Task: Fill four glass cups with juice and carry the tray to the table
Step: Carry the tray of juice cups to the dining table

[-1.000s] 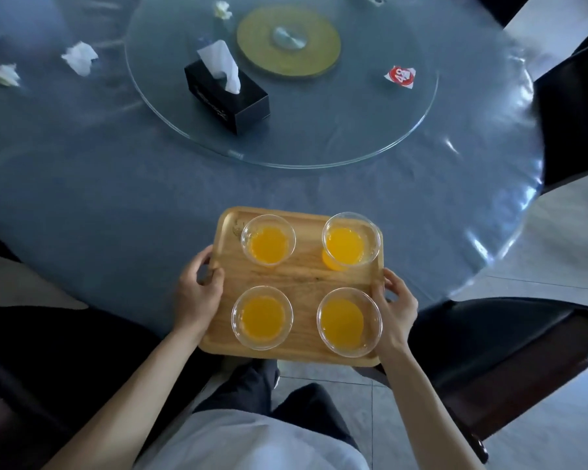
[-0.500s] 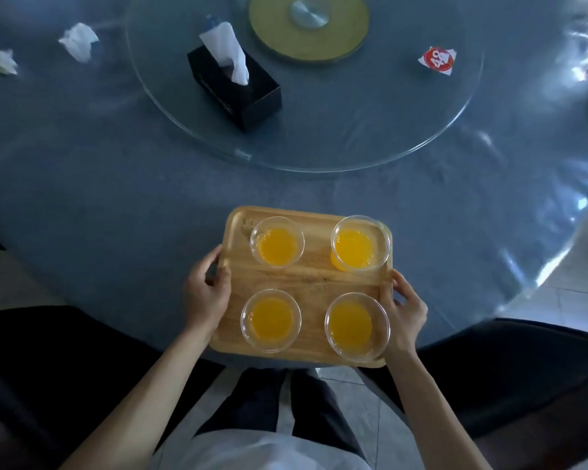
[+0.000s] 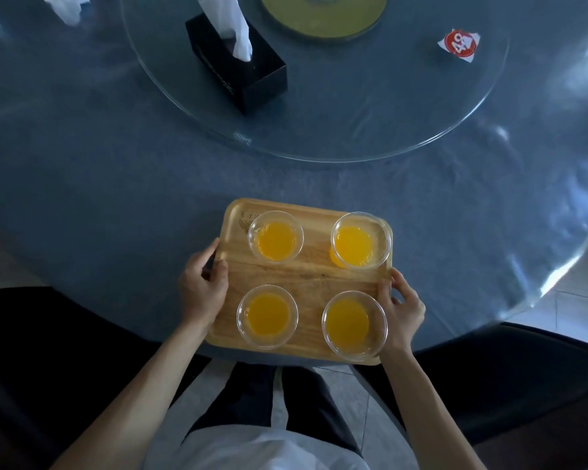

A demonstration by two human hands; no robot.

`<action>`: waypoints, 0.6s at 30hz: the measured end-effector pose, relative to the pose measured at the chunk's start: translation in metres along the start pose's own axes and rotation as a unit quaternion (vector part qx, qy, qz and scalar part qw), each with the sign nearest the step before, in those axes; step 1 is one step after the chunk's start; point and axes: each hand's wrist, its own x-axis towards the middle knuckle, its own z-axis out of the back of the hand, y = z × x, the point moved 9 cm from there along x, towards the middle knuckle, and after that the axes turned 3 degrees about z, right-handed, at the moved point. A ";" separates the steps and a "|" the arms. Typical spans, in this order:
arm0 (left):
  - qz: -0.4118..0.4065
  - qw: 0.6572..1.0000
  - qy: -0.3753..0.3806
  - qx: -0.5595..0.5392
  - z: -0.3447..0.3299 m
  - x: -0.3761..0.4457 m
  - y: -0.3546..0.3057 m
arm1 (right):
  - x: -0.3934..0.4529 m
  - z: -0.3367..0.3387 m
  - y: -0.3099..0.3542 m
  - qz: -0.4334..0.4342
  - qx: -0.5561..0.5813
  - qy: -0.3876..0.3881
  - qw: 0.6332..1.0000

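A wooden tray (image 3: 314, 273) carries several clear glass cups of orange juice: far left cup (image 3: 275, 236), far right cup (image 3: 360, 239), near left cup (image 3: 267, 316), near right cup (image 3: 353, 326). The tray sits over the near edge of the round grey-blue table (image 3: 116, 184), its near side overhanging slightly. My left hand (image 3: 202, 288) grips the tray's left rim. My right hand (image 3: 401, 308) grips its right rim. I cannot tell whether the tray rests on the table or hovers just above it.
A glass turntable (image 3: 404, 137) fills the table's middle, with a black tissue box (image 3: 252, 76), a yellow hub disc (image 3: 323, 18) and a red-and-white packet (image 3: 459, 45) on it. Crumpled tissues (image 3: 67, 6) lie far left. Dark chairs (image 3: 523, 378) flank me.
The tray has moved forward over the table, from mostly off the edge to almost fully above the tabletop. Both hands keep their grip on its sides.
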 end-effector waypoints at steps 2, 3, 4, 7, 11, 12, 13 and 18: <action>0.004 1.000 0.000 0.000 -0.001 -0.001 0.001 | 0.000 0.001 0.000 -0.003 -0.006 -0.001 1.000; 0.006 1.000 -0.001 0.001 -0.001 -0.002 0.001 | 0.000 0.001 -0.001 -0.003 -0.010 -0.002 1.000; 0.007 1.000 -0.002 0.003 -0.001 -0.003 0.001 | 0.000 0.000 0.000 -0.001 -0.014 -0.002 1.000; 0.008 1.000 -0.005 0.010 -0.002 -0.004 0.002 | 0.001 -0.001 0.000 0.001 -0.023 -0.004 1.000; 0.005 1.000 -0.010 0.015 -0.001 -0.006 0.004 | 0.000 -0.002 0.002 0.000 -0.033 -0.003 0.999; 0.006 1.000 -0.010 0.015 -0.001 -0.006 0.004 | 0.000 -0.002 0.003 0.002 -0.037 -0.002 0.999; 0.008 1.000 -0.009 0.016 -0.001 -0.005 0.004 | 0.001 -0.002 0.003 0.004 -0.045 0.000 0.999; 0.029 0.999 -0.003 0.037 0.000 -0.006 0.004 | -0.002 -0.004 0.005 -0.001 -0.075 0.011 0.997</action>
